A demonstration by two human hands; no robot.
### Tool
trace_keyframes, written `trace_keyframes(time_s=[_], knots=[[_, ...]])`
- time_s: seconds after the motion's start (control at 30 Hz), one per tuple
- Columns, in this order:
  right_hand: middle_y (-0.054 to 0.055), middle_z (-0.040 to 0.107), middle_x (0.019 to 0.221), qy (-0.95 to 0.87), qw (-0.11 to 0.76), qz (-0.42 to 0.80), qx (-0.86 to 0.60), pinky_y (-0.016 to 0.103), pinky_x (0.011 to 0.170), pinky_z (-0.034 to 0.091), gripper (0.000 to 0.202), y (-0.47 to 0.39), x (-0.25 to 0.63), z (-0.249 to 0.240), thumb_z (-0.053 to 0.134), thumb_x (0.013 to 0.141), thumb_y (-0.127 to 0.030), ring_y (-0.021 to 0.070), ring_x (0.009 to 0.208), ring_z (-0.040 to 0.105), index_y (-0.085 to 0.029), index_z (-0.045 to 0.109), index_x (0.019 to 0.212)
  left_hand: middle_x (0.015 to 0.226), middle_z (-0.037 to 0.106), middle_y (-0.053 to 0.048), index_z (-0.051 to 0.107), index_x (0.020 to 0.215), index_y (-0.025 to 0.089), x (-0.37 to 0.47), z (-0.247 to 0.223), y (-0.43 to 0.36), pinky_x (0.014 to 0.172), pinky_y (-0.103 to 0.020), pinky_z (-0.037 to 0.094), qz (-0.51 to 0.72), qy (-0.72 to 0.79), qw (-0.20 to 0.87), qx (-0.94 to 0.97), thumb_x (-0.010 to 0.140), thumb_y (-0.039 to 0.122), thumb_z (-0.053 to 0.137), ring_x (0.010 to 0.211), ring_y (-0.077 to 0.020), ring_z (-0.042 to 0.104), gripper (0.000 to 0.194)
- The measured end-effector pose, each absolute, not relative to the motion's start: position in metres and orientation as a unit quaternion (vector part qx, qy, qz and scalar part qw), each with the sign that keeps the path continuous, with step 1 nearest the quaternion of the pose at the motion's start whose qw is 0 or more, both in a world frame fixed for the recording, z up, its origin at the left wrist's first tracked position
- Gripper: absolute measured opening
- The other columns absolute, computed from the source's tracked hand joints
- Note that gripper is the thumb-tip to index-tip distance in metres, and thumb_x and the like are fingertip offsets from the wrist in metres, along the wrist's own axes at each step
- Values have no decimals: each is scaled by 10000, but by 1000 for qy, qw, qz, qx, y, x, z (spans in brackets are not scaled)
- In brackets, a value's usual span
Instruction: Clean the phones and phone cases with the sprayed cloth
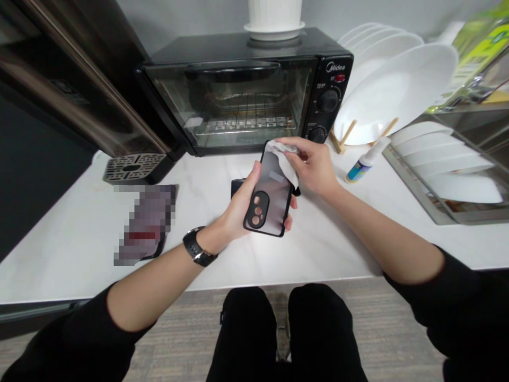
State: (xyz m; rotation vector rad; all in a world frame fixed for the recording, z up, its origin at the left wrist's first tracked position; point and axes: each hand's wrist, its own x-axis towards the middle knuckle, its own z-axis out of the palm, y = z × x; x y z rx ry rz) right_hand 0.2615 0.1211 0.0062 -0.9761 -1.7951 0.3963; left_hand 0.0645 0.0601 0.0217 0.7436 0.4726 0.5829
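Note:
My left hand (239, 209) is closed around a phone case (274, 196) with a black rim, a smoky see-through back and a camera cutout at its lower left. Skin shows through the cutout's holes. In my right hand (314, 164) a white cleaning cloth (289, 165) with a zigzag edge is pinched, pressed against the case's upper end. A dark flat object (237, 185) lies on the counter behind the case, mostly hidden. To the right of my right hand stands a small spray bottle (360, 167) with a blue label and clear cap.
A black toaster oven (246, 106) stands at the back of the white counter (254, 265), with a white pot (275, 18) on top. White plates (397, 90) lean in a rack at right, near a sink (437, 209) holding dishes. At left are a pixelated flat object (147, 223) and a dispenser's drip tray (135, 167).

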Motion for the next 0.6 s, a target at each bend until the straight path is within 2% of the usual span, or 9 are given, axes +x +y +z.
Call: trace_keyframes(time_s=[0.1, 0.17, 0.23, 0.3, 0.37, 0.4, 0.47, 0.53, 0.6], knots=[[33, 705, 709, -717, 497, 134, -470, 312, 658, 455, 456, 123, 265, 8, 647, 975, -585, 178, 652, 607, -181, 754, 791, 948, 753, -122, 636, 1169, 133, 65, 19, 60, 628, -391, 592, 243, 208, 880, 352, 969, 822, 386, 658, -268, 747, 760], [4, 577, 575, -718, 478, 115, -492, 311, 600, 386, 559, 122, 266, 9, 623, 970, -645, 148, 565, 502, -184, 674, 658, 958, 754, -116, 629, 1180, 144, 66, 17, 60, 619, -383, 589, 237, 206, 881, 355, 968, 820, 396, 652, -265, 746, 746], [22, 649, 661, -741, 469, 120, -465, 312, 626, 406, 544, 121, 265, 9, 562, 1007, -636, 160, 611, 546, -182, 732, 762, 955, 752, -116, 633, 1157, 140, 66, 17, 60, 626, -382, 588, 245, 209, 878, 355, 981, 809, 378, 659, -263, 747, 737], [63, 782, 948, -767, 473, 143, -409, 317, 722, 471, 474, 120, 263, 9, 517, 1045, -584, 208, 801, 673, -200, 795, 1041, 947, 750, -120, 637, 1131, 135, 65, 18, 60, 640, -385, 591, 247, 213, 878, 349, 990, 806, 349, 669, -265, 750, 744], [78, 793, 1185, -777, 484, 160, -370, 328, 802, 500, 441, 120, 261, 8, 511, 1058, -541, 246, 985, 716, -234, 772, 1237, 944, 751, -117, 633, 1142, 141, 63, 18, 61, 648, -390, 593, 233, 217, 883, 344, 983, 817, 347, 676, -273, 756, 751], [77, 795, 1193, -773, 489, 163, -369, 328, 799, 499, 429, 120, 262, 8, 527, 1053, -533, 248, 987, 718, -239, 773, 1246, 943, 752, -116, 630, 1157, 144, 63, 19, 62, 649, -392, 594, 224, 218, 885, 344, 975, 825, 355, 676, -277, 758, 757], [62, 803, 969, -758, 486, 156, -406, 316, 702, 459, 408, 121, 263, 9, 586, 1025, -544, 215, 802, 683, -209, 813, 1081, 940, 753, -112, 621, 1204, 149, 62, 18, 62, 636, -392, 591, 210, 221, 885, 352, 963, 835, 372, 666, -283, 758, 768], [20, 679, 673, -739, 475, 131, -460, 310, 597, 363, 457, 123, 266, 11, 641, 988, -573, 157, 608, 540, -177, 770, 800, 939, 753, -109, 607, 1253, 154, 64, 17, 63, 611, -389, 584, 209, 226, 878, 367, 963, 837, 364, 642, -280, 751, 781], [-9, 543, 553, -736, 460, 103, -486, 315, 566, 307, 538, 124, 268, 12, 634, 985, -596, 131, 552, 440, -179, 673, 647, 939, 752, -105, 605, 1258, 153, 66, 16, 62, 585, -377, 577, 220, 237, 867, 379, 971, 830, 353, 625, -271, 746, 777]])
